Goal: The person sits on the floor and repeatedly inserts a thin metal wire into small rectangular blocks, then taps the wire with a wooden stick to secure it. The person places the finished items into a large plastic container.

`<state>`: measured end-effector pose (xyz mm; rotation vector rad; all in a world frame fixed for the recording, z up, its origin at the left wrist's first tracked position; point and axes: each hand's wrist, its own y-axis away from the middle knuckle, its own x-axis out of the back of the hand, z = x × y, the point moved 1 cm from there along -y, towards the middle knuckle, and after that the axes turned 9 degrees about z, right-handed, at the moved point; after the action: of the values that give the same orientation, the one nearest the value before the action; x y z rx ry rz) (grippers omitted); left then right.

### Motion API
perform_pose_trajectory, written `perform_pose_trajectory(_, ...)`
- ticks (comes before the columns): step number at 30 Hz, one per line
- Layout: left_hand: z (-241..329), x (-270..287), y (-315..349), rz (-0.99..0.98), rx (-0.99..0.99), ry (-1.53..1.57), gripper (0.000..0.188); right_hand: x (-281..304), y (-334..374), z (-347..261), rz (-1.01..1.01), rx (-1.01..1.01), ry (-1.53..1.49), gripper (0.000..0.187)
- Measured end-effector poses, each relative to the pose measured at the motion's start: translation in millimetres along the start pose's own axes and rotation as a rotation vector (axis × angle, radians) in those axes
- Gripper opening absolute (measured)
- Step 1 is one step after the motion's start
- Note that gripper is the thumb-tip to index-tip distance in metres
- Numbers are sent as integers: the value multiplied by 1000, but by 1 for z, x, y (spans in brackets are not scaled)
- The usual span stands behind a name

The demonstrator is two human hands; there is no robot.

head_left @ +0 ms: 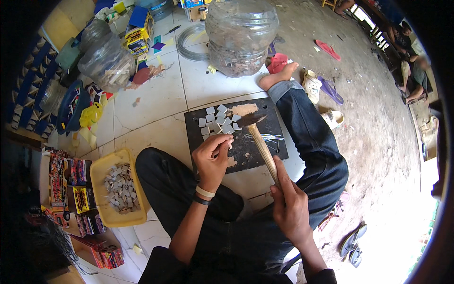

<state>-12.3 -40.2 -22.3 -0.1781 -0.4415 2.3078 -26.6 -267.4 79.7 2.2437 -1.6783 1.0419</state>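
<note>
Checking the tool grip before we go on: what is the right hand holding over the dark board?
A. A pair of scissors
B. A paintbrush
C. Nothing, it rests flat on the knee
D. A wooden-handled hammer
D. The right hand grips the lower end of a hammer with a pale wooden handle, its dark head over the black board beside the small grey squares that the left hand touches.

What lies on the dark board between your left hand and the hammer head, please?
In the head view, a cluster of small grey squares lies on the dark board, between the left hand and the hammer head.
</note>
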Motion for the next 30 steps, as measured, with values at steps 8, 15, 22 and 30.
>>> perform_pose_trajectory(8, 2, 1, 3, 13, -27, -37, 13, 17, -10, -20, -158, 75, 326, 95)
perform_pose_trajectory(15, 3, 5, 4, -4, -39, -125, 12, 4, -3, -9, -250, 22, 358, 95)
perform_pose_trajectory(22, 1, -1, 4, 42, -20, -17, 9, 7, 0, -10, -32, 44, 72, 73)
perform_pose_trajectory(30, 0, 4, 4, 6, -30, -93, 13, 14, -5, -16, -253, 20, 346, 74)
